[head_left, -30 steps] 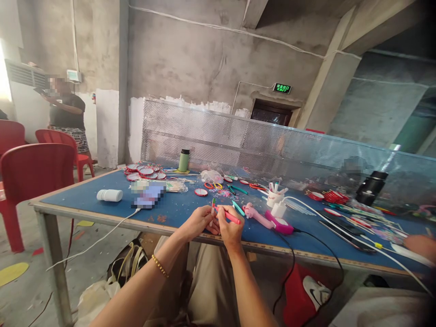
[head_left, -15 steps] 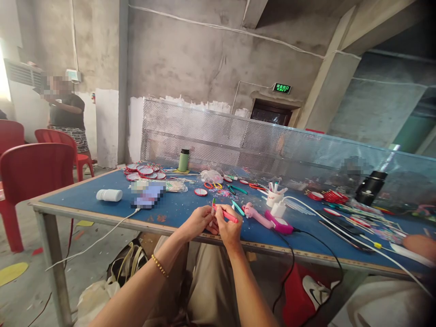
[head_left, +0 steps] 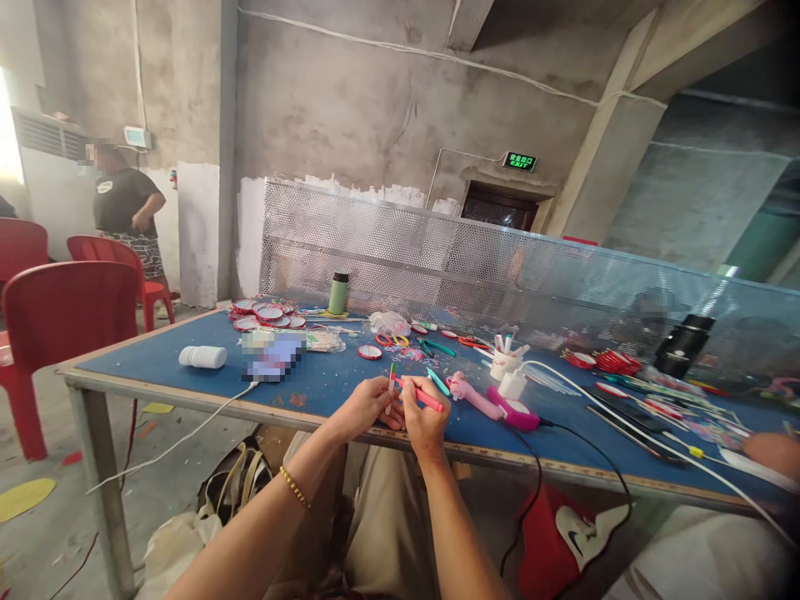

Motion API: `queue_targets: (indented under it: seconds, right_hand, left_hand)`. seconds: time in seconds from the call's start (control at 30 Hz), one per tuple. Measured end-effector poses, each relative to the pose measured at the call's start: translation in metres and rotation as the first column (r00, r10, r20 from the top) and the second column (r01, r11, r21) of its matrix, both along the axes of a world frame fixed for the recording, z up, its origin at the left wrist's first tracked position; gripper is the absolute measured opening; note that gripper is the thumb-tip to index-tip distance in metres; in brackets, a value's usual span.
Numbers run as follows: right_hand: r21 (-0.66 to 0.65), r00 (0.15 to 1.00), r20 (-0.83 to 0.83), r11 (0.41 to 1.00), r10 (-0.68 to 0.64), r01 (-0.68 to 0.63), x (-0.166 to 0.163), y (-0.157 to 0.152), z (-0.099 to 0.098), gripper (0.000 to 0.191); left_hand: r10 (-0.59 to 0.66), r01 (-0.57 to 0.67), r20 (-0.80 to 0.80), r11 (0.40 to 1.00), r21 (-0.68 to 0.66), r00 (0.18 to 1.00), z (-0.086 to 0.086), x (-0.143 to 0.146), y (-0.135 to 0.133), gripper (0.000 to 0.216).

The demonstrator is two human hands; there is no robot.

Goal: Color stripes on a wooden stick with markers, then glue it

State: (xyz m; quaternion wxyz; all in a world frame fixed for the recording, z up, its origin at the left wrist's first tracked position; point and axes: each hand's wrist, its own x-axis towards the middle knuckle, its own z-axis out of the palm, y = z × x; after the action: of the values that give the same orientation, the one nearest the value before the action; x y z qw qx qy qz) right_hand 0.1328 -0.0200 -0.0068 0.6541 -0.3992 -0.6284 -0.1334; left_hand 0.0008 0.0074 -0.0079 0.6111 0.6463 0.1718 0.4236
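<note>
In the head view, a sign (head_left: 520,162) reads EXIT; a shoe (head_left: 587,528) bears a swoosh. At the table's (head_left: 153,367) near edge — both curled inward — the left hand (head_left: 370,406) pinches a pale upright stick (head_left: 392,384), green and red near its top; the right hand (head_left: 427,425) clasps a red marker (head_left: 430,400), tip towards it.

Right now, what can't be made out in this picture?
In the head view:
Part of the red pen: behind the right hand.
Whether its tip touches the stick: too small.
Phone screen: pixelated.
Part of the white cup: behind the white charger.
Brown shape, right edge: blurred.
</note>
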Motion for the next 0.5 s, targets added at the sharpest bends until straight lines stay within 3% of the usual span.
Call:
queue_targets:
  seconds: [0.5]
  right_hand:
    - [-0.031,0.999,0.045,0.999,0.009,-0.008,-0.0013,-0.0003,0.0017,0.029]
  left_hand:
    - [0.0,0.0,0.013,1.0,-0.001,1.0,0.0021,-0.0005,-0.002,0.053]
